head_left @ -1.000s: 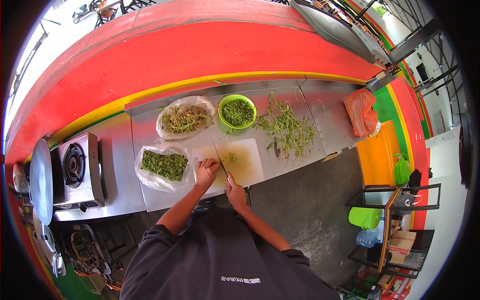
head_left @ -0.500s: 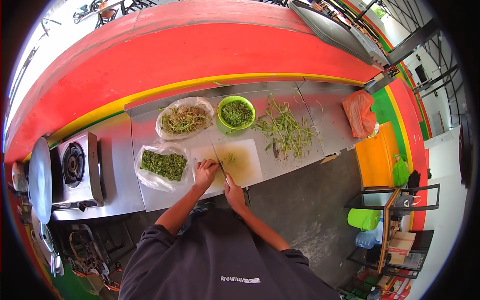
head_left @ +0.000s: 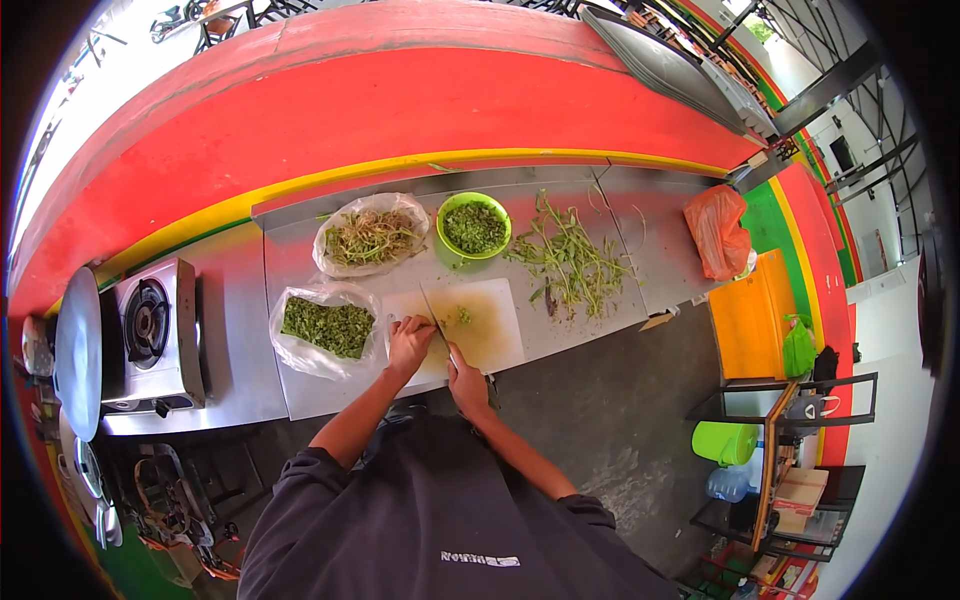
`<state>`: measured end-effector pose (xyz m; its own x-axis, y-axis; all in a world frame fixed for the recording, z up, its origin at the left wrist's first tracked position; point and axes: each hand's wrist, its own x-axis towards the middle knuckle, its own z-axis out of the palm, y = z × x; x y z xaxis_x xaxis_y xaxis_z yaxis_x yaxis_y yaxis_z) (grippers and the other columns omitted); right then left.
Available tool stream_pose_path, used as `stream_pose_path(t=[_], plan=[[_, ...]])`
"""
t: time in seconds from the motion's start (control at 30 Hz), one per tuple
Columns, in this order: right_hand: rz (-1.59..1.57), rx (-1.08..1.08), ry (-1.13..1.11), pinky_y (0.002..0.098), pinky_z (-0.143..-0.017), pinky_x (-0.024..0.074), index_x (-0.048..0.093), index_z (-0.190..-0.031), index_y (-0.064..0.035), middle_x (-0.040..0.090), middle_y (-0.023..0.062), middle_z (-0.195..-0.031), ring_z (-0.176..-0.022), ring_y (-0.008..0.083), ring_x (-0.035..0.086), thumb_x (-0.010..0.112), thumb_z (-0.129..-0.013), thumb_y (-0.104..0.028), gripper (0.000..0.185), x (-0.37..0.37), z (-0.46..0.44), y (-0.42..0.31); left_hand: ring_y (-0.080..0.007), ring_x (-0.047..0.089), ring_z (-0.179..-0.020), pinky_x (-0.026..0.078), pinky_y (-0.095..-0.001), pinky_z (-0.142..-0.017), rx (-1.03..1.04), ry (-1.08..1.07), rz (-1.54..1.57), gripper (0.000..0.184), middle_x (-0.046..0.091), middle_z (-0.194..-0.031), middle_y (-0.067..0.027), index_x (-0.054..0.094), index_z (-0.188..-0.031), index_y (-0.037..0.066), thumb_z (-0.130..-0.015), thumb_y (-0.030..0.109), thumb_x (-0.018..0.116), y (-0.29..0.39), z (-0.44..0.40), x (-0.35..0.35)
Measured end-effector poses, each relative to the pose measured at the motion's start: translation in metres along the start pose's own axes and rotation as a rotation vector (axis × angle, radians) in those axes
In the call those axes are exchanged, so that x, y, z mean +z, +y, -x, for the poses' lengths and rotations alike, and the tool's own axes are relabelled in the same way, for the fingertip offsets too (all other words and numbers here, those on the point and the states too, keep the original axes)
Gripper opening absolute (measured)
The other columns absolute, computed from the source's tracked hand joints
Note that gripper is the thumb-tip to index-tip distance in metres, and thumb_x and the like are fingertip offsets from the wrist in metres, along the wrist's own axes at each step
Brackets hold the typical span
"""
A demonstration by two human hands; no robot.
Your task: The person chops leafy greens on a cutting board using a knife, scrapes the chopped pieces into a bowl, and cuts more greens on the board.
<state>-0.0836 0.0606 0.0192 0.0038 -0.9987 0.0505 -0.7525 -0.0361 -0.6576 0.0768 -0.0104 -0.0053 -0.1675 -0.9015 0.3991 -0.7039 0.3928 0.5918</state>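
Observation:
My right hand [head_left: 468,386] grips the handle of a kitchen knife [head_left: 436,316], its blade angled up and left over a white cutting board [head_left: 508,345]. Close against the blade, my left hand [head_left: 410,342] is closed with its fingertips on the board; what they pinch is too small to make out. A little pile of chopped greens [head_left: 464,316] lies just right of the blade. Left of the board sits a plastic bag of chopped greens [head_left: 328,328]. Beyond the board stands a lime-green bowl [head_left: 443,246] holding more chopped greens [head_left: 473,227].
A plastic bag of rooted stems [head_left: 370,238] lies at the counter's back. Leafy stalks [head_left: 572,258] spread right of the board, with an orange plastic bag [head_left: 716,232] farther right. On the left stands a gas stove [head_left: 172,340]. A red wall [head_left: 400,110] borders the counter.
Almost nothing differs. Both hands and the knife keep nearly the same place at the board, and the view has shifted very slightly.

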Motion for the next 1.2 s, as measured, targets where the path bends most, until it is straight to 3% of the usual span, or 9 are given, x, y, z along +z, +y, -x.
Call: stream_pose_path(t=[0.07,0.13,0.23,0.37,0.43,0.53,0.63,1.07,1.2], plan=[[0.055,-0.01,0.007,0.0564,-0.068,0.0531,0.05,-0.141,-0.0214,0.069,0.0253,-0.086,-0.077,0.0472,0.067,0.054,-0.1,-0.027,0.041,-0.002,-0.008,-0.003,-0.0196,0.062,-0.096,0.041,-0.041,-0.084,0.007,-0.025,-0.058,0.014,0.067,-0.096,0.0022,0.076,-0.094,0.016,-0.081,0.013,0.072,0.002,-0.001,-0.002],[0.111,0.137,-0.169,0.0564,-0.067,0.0531,0.05,-0.141,-0.0213,0.069,0.0251,-0.082,-0.075,0.047,0.067,0.054,-0.1,-0.028,0.041,-0.004,-0.018,-0.008,-0.0197,0.062,-0.097,0.041,-0.0409,-0.084,0.029,-0.011,-0.051,0.013,0.067,-0.096,0.0022,0.076,-0.093,0.016,-0.081,0.013,0.072,0.001,0.002,0.0],[-0.041,0.078,-0.05,0.0538,-0.067,0.0528,0.051,-0.14,-0.0154,0.069,0.0248,-0.086,-0.078,0.0476,0.066,0.055,-0.099,-0.023,0.041,-0.005,-0.011,-0.009,-0.0197,0.062,-0.097,0.041,-0.0409,-0.084,0.036,0.01,-0.033,0.012,0.067,-0.096,0.0022,0.076,-0.092,0.016,-0.081,0.014,0.072,-0.006,0.0,-0.002],[-0.033,0.084,-0.111,0.0541,-0.067,0.053,0.051,-0.14,-0.0161,0.069,0.0246,-0.085,-0.076,0.0471,0.066,0.056,-0.099,-0.023,0.042,-0.003,-0.003,-0.001,-0.0197,0.062,-0.098,0.041,-0.041,-0.083,0.001,-0.02,0.015,0.012,0.067,-0.097,0.0024,0.076,-0.092,0.015,-0.081,0.014,0.072,-0.006,-0.001,-0.002],[0.018,-0.069,0.032,0.0547,-0.066,0.0526,0.051,-0.14,-0.0168,0.069,0.0245,-0.084,-0.076,0.0468,0.066,0.056,-0.099,-0.022,0.042,0.001,-0.004,-0.001,-0.0198,0.062,-0.097,0.041,-0.041,-0.083,0.001,-0.019,-0.007,0.011,0.067,-0.098,0.0025,0.076,-0.092,0.015,-0.081,0.014,0.072,-0.004,-0.003,-0.004],[0.15,0.088,-0.161,0.0545,-0.069,0.0542,0.052,-0.14,-0.0206,0.07,0.0232,-0.093,-0.079,0.0462,0.067,0.055,-0.1,-0.026,0.041,-0.001,-0.015,-0.006,-0.0198,0.062,-0.097,0.041,-0.041,-0.083,0.016,-0.028,-0.052,0.011,0.068,-0.099,0.0026,0.076,-0.092,0.015,-0.081,0.014,0.072,0.001,-0.001,-0.007],[0.017,0.009,-0.033,0.0541,-0.069,0.0542,0.051,-0.14,-0.02,0.071,0.0228,-0.093,-0.079,0.0466,0.067,0.054,-0.1,-0.026,0.041,0.003,-0.02,-0.007,-0.0194,0.062,-0.097,0.042,-0.0406,-0.083,0.023,-0.023,-0.067,0.012,0.068,-0.1,0.0028,0.076,-0.093,0.015,-0.082,0.013,0.072,0.0,0.002,-0.007],[0.087,-0.03,-0.149,0.0534,-0.066,0.0512,0.052,-0.138,-0.0151,0.068,0.0252,-0.085,-0.077,0.0477,0.065,0.056,-0.099,-0.023,0.04,-0.012,-0.025,-0.011,-0.0177,0.062,-0.097,0.042,-0.0385,-0.082,0.023,0.008,-0.07,0.016,0.068,-0.099,0.0032,0.076,-0.095,0.014,-0.08,0.012,0.072,0.003,0.002,-0.012],[-0.102,-0.016,-0.156,0.0533,-0.065,0.0505,0.051,-0.139,-0.0155,0.067,0.0257,-0.083,-0.076,0.0475,0.065,0.056,-0.099,-0.023,0.041,-0.014,-0.014,-0.003,-0.0185,0.062,-0.096,0.042,-0.0387,-0.082,0.012,0.024,-0.049,0.016,0.069,-0.099,0.0024,0.075,-0.096,0.013,-0.08,0.011,0.072,0.003,0.009,-0.011]])
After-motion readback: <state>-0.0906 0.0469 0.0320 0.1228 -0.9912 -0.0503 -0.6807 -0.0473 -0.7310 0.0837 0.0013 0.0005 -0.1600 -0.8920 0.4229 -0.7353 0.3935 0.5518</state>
